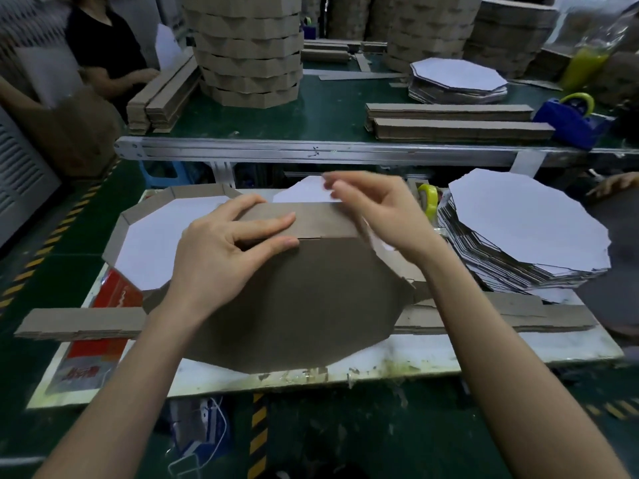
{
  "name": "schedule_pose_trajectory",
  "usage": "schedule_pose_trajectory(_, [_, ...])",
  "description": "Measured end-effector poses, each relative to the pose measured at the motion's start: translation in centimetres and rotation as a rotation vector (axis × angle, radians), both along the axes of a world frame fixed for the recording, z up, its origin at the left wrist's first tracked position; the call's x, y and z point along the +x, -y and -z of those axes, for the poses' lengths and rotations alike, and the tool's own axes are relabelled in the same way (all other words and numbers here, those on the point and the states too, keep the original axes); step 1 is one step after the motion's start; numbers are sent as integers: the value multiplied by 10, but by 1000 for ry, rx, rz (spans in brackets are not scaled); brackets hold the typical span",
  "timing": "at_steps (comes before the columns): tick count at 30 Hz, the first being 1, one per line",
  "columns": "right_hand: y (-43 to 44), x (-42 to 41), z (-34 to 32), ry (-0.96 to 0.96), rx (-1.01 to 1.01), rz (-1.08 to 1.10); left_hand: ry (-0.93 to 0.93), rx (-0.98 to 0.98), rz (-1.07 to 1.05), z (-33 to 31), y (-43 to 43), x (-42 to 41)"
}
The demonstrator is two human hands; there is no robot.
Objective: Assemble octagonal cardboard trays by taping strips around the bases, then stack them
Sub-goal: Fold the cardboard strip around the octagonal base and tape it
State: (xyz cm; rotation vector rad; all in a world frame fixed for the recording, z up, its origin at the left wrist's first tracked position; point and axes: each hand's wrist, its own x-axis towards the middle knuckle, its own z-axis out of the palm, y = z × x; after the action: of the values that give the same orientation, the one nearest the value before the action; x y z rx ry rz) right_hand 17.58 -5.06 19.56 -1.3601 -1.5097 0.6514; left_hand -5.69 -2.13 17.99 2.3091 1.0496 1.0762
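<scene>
Tray base (304,288): brown side up, tilted on the worktop (449,354).
Strip (311,224): along the base's far edge.
Left hand (221,250): grips strip against base.
Right hand (373,216): above base's far-right corner, blurred; grip unclear.

No text can be read with certainty. White characters are printed on a red sheet (116,294) tucked under the table's (415,357) left end, and red characters are seen on its silvery lower part (84,371), but all are blurred beyond reading. No brand, number or sign is legible elsewhere.
</scene>
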Motion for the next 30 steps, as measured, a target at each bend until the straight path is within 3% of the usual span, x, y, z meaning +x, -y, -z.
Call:
schedule_pose_trajectory(4, [-33, 73, 30, -298, -222, 490, -23, 7, 12, -1, 5, 13])
schedule_pose_trajectory(8, [-54, 154, 82, -271, -569, 770, -89, 12, -15, -11, 5, 27])
schedule_pose_trajectory(11, [-56, 193, 114, -133, -706, 769, -130, 23, -43, -13, 7, 41])
schedule_pose_trajectory(15, [-59, 220, 137, -142, -841, 698, -151, 19, -59, -17, 7, 59])
schedule_pose_trajectory(23, [-79, 231, 149, -75, -882, 669, -163, 39, -74, -21, 13, 78])
schedule_pose_trajectory(27, [-74, 235, 151, -407, -763, 696, -162, 34, -97, -19, 13, 78])
schedule_pose_trajectory(30, [-77, 228, 152, -699, -636, 884, -151, 22, -111, -20, 13, 77])
